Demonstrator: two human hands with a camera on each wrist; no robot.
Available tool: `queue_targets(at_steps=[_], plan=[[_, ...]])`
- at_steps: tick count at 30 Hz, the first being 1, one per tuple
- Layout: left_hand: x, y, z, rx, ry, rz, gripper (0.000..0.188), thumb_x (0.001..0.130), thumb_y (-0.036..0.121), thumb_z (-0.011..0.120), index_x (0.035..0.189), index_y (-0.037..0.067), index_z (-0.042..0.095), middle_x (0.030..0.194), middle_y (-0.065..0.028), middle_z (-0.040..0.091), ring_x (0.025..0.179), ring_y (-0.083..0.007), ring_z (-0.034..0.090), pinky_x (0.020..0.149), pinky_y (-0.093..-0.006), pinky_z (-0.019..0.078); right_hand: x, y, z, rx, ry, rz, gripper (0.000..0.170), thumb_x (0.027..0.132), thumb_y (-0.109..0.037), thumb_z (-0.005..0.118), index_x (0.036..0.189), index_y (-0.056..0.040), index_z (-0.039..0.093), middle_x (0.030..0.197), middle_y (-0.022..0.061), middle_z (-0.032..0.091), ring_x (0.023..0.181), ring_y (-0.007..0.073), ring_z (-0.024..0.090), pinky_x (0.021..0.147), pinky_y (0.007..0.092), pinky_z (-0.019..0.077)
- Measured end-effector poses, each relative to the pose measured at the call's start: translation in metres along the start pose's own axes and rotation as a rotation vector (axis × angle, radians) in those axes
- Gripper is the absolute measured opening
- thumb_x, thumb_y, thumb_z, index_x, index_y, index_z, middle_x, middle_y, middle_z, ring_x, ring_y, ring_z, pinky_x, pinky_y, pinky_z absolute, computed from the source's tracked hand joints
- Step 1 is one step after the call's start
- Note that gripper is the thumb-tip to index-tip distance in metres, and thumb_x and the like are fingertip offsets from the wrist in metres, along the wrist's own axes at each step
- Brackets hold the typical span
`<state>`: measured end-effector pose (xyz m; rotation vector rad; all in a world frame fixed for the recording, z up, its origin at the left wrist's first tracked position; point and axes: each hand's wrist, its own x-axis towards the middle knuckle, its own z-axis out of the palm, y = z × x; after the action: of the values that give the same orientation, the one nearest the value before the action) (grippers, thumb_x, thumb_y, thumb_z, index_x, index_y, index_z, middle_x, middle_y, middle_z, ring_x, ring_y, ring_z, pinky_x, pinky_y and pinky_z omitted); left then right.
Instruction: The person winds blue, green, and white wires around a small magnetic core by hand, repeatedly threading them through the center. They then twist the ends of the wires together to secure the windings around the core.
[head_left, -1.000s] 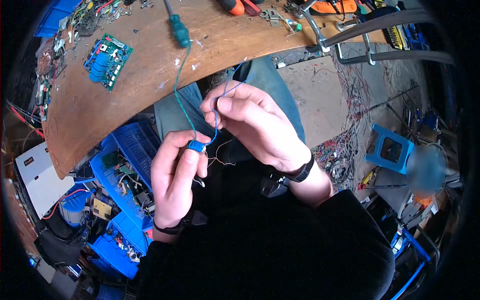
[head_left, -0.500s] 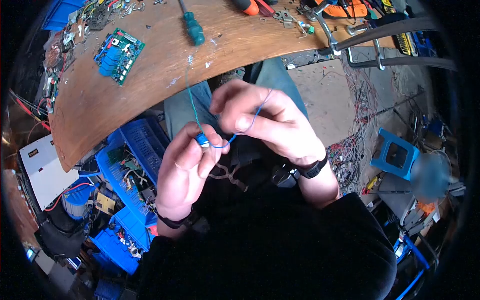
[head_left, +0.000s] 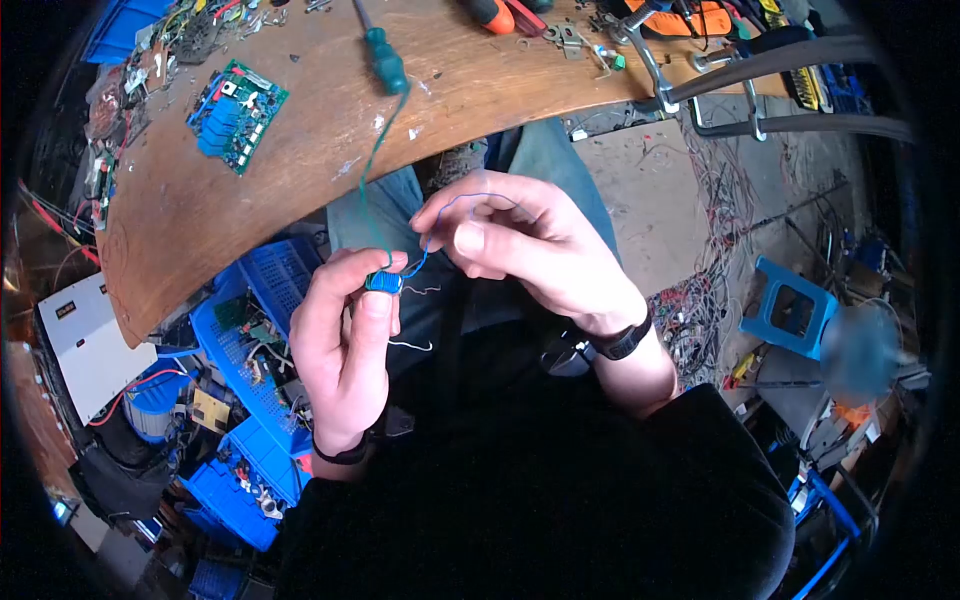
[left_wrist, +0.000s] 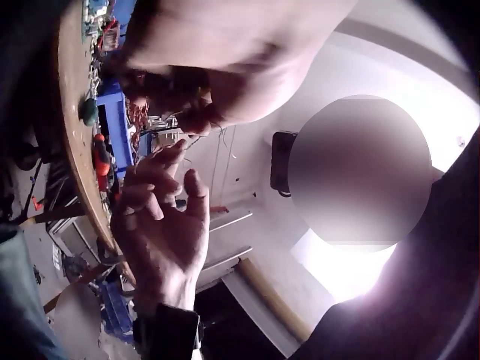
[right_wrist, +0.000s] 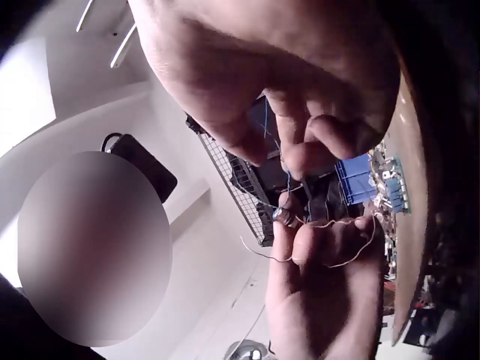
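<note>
Between thumb and fingertips, my left hand pinches a small coil wound with blue wire. The coil also shows at the left fingertips in the right wrist view. A twisted green wire runs from the coil up over the table edge to the screwdriver handle. Pale thin wires trail loosely around the left fingers. My right hand is just to the right of the coil, thumb apart from its bent, relaxed fingers. A blue wire leaves the coil and arcs across those fingers.
On the wooden table lie a green circuit board, scrap parts and a metal clamp. Blue crates stand below at the left. A blue stool and tangled cables are on the right.
My right hand went from pinching the blue wire, through a blurred movement, to thumb and fingers apart. The left hand keeps the coil pinched, turning it slightly. The view shifted a little.
</note>
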<state>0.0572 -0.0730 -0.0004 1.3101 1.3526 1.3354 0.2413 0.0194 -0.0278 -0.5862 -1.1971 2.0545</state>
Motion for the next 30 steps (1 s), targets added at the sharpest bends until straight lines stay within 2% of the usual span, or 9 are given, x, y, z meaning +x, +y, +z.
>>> queue_targets(at_steps=[5, 10, 13, 14, 16, 20, 24, 26, 30], plan=[[-0.001, 0.002, 0.001, -0.074, -0.022, -0.120, 0.024, 0.104, 0.018, 0.052, 0.114, -0.003, 0.059, 0.088, -0.0048, 0.058, 0.068, -0.0063, 0.046, 0.063, -0.0212, 0.0384, 0.001, 0.004, 0.003, 0.084, 0.031, 0.013, 0.020, 0.096, -0.009, 0.060, 0.112, -0.0011, 0.069, 0.095, 0.0029, 0.068, 0.082, 0.0055, 0.056, 0.072, 0.0215, 0.0456], [0.001, -0.013, 0.008, -1.089, -0.171, -0.552, 0.027, 0.106, 0.028, 0.047, 0.115, 0.005, 0.057, 0.065, 0.0060, 0.039, 0.066, -0.0069, 0.042, 0.091, -0.0334, 0.0427, 0.003, 0.014, 0.006, 0.070, -0.027, -0.181, 0.015, 0.098, -0.009, 0.058, 0.105, -0.0008, 0.069, 0.098, 0.0050, 0.067, 0.087, 0.0082, 0.059, 0.076, 0.0238, 0.0471], [-0.001, -0.010, 0.010, -1.262, -0.184, -0.724, 0.026, 0.106, 0.028, 0.048, 0.116, 0.005, 0.057, 0.064, 0.0068, 0.039, 0.066, -0.0076, 0.042, 0.092, -0.0326, 0.0417, 0.007, 0.020, 0.001, 0.100, -0.161, -0.372, 0.018, 0.100, -0.015, 0.060, 0.108, -0.0012, 0.068, 0.096, 0.0044, 0.064, 0.089, 0.0088, 0.057, 0.081, 0.0239, 0.0463], [-0.001, -0.012, 0.013, -1.261, -0.184, -0.724, 0.026, 0.106, 0.028, 0.048, 0.116, 0.005, 0.057, 0.064, 0.0068, 0.039, 0.066, -0.0076, 0.042, 0.092, -0.0326, 0.0417, 0.005, 0.019, 0.001, 0.100, -0.162, -0.373, 0.018, 0.100, -0.015, 0.060, 0.108, -0.0012, 0.068, 0.096, 0.0044, 0.064, 0.089, 0.0088, 0.057, 0.081, 0.0239, 0.0463], [-0.002, -0.017, 0.016, -1.121, -0.206, -0.472, 0.028, 0.106, 0.028, 0.048, 0.118, 0.004, 0.056, 0.066, 0.0065, 0.039, 0.067, -0.0078, 0.042, 0.091, -0.0320, 0.0414, 0.001, 0.013, 0.003, 0.120, 0.017, -0.151, 0.023, 0.101, -0.017, 0.059, 0.118, -0.0018, 0.063, 0.099, 0.0081, 0.059, 0.085, 0.0133, 0.054, 0.076, 0.0265, 0.0454], [-0.008, -0.010, 0.009, -0.262, -0.010, -0.120, 0.023, 0.107, 0.018, 0.047, 0.116, -0.002, 0.055, 0.088, -0.0032, 0.054, 0.068, -0.0075, 0.046, 0.072, -0.0245, 0.0431, 0.006, 0.019, -0.003, 0.203, 0.053, 0.105, 0.032, 0.101, -0.023, 0.061, 0.127, -0.0040, 0.062, 0.098, 0.0000, 0.063, 0.079, 0.0052, 0.052, 0.073, 0.0192, 0.0429], [-0.007, -0.003, 0.015, -0.116, 0.071, -0.084, 0.024, 0.107, 0.020, 0.047, 0.117, -0.002, 0.053, 0.093, -0.0025, 0.053, 0.071, -0.0075, 0.043, 0.073, -0.0247, 0.0408, 0.005, 0.020, 0.001, 0.249, -0.072, 0.033, 0.030, 0.099, -0.024, 0.064, 0.121, -0.0028, 0.065, 0.099, -0.0007, 0.064, 0.084, 0.0058, 0.054, 0.076, 0.0211, 0.0443], [-0.006, -0.007, 0.012, -0.083, 0.035, -0.047, 0.022, 0.105, 0.012, 0.051, 0.120, -0.003, 0.055, 0.097, -0.0058, 0.062, 0.071, -0.0083, 0.052, 0.064, -0.0241, 0.0432, 0.003, 0.010, 0.010, 0.180, 0.065, -0.004, 0.027, 0.098, -0.024, 0.067, 0.114, -0.0025, 0.069, 0.099, -0.0013, 0.065, 0.089, 0.0066, 0.056, 0.080, 0.0230, 0.0453], [-0.005, -0.005, 0.010, -0.093, -0.062, -0.092, 0.023, 0.105, 0.013, 0.051, 0.120, -0.004, 0.056, 0.094, -0.0055, 0.063, 0.070, -0.0083, 0.052, 0.063, -0.0236, 0.0429, 0.003, 0.010, 0.003, 0.200, 0.077, 0.051, 0.025, 0.097, -0.024, 0.068, 0.111, -0.0025, 0.070, 0.099, -0.0010, 0.067, 0.091, 0.0070, 0.057, 0.083, 0.0242, 0.0458]])
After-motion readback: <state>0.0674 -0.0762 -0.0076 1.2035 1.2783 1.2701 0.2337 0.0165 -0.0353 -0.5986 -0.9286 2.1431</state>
